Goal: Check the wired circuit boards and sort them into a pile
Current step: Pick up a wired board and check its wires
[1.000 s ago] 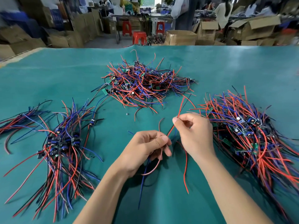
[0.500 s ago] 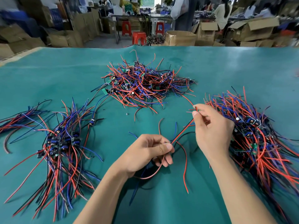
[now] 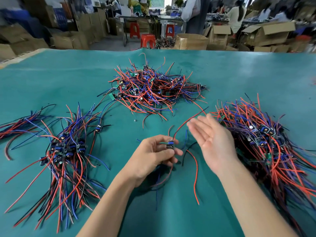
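The left hand is pinching a small wired circuit board between thumb and curled fingers, holding it up over the green bench, near the middle of its front part. The board's leads are trailing away from it: one red wire is arching up and away towards the far side, another red lead is hanging down to lie on the bench surface, and blue and black leads are drooping beneath the hand.

The right hand is hovering just beside the board, palm turned up and inward, its fingers straight and spread, gripping nothing (they are motion-blurred, so finer detail cannot be told).

Three heaps of wired boards are lying on the bench: a tidy pile to the left with its wires running roughly the same way, a tangled heap at the far centre, and a large pile to the right, just behind the right hand. A loose bundle of wires is lying at the far left edge.

Beyond the bench, cardboard boxes and red stools are standing on the workshop floor.
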Action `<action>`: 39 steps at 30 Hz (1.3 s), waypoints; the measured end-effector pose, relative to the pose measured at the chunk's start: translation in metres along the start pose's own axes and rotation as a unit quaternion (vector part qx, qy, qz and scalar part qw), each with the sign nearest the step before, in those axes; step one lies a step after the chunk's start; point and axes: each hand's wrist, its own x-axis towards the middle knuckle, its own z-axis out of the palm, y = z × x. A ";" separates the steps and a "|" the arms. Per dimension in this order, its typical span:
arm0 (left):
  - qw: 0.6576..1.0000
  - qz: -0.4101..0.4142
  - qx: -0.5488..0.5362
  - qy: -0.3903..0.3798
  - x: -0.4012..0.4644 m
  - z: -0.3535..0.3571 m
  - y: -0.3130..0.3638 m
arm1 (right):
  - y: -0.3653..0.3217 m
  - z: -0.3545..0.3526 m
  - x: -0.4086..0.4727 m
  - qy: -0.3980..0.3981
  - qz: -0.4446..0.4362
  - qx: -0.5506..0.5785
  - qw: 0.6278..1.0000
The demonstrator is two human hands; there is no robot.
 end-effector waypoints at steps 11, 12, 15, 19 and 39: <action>0.996 0.026 0.027 0.078 0.002 0.002 -0.003 | 0.028 0.008 -0.020 -0.112 -0.055 -0.353 0.927; 0.996 0.029 0.026 0.078 0.002 0.002 -0.003 | 0.028 0.008 -0.020 -0.120 -0.039 -0.340 0.932; 0.996 0.037 0.010 0.086 0.001 0.002 -0.002 | 0.025 0.009 -0.022 -0.169 -0.034 -0.330 0.928; 0.993 0.031 0.004 0.109 0.002 0.003 -0.001 | 0.019 0.010 -0.023 -0.187 -0.108 -0.338 0.916; 0.991 -0.030 0.116 -0.066 -0.008 0.008 0.009 | -0.025 -0.011 0.010 0.098 -0.179 -0.183 0.962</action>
